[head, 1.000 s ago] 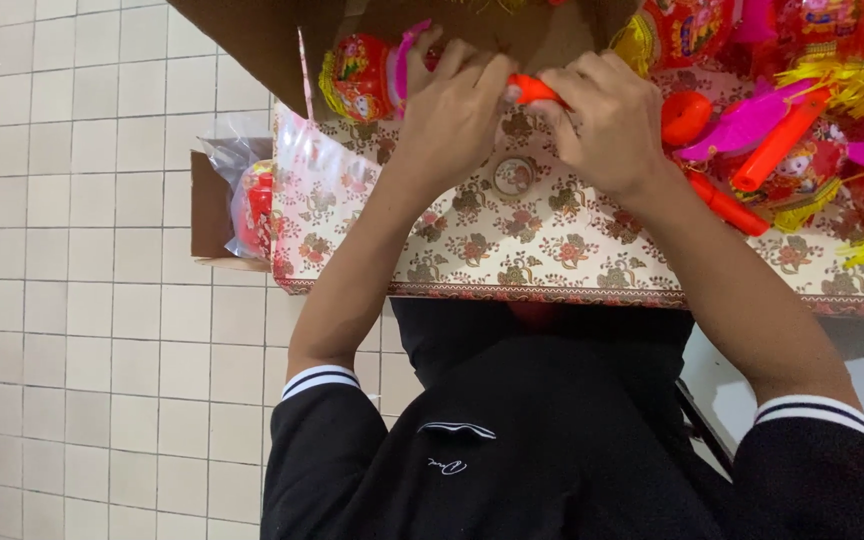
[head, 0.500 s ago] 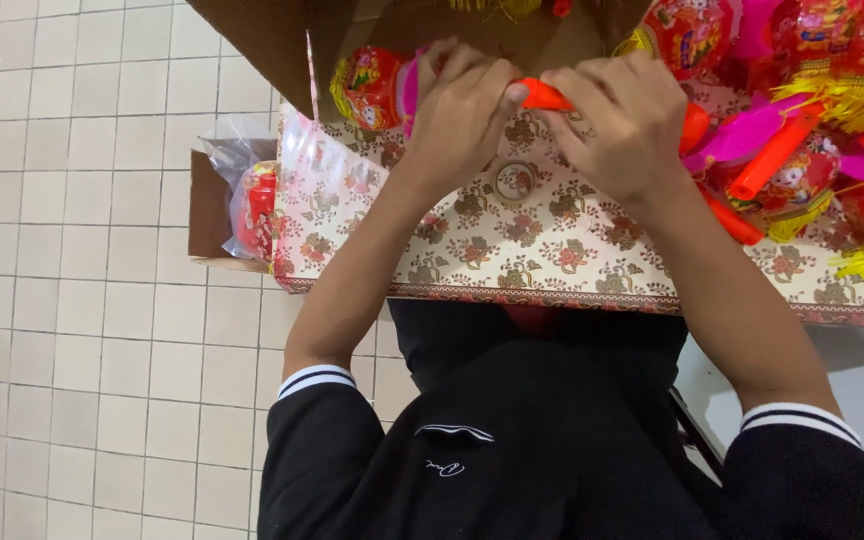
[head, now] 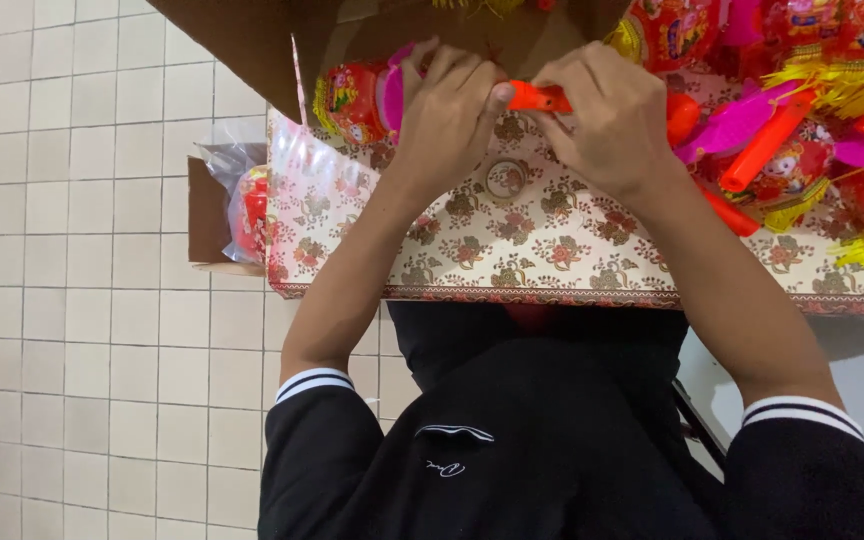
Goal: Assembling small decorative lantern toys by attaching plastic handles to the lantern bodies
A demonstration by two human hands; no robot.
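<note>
An orange stick (head: 537, 97), mostly hidden by fingers, is pinched by the left hand (head: 449, 110) and right hand (head: 607, 120) above the floral tablecloth (head: 512, 235), beside a brown cardboard box (head: 252, 40).

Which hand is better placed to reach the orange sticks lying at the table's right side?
Probably the right hand: it is nearer the orange sticks; the left hand is farther away.

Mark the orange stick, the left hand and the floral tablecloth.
orange stick (head: 537, 97), head view, the bare middle between the hands.
left hand (head: 449, 110), head view, back of the hand.
floral tablecloth (head: 542, 245), head view, bare patterned part near the front edge.
</note>
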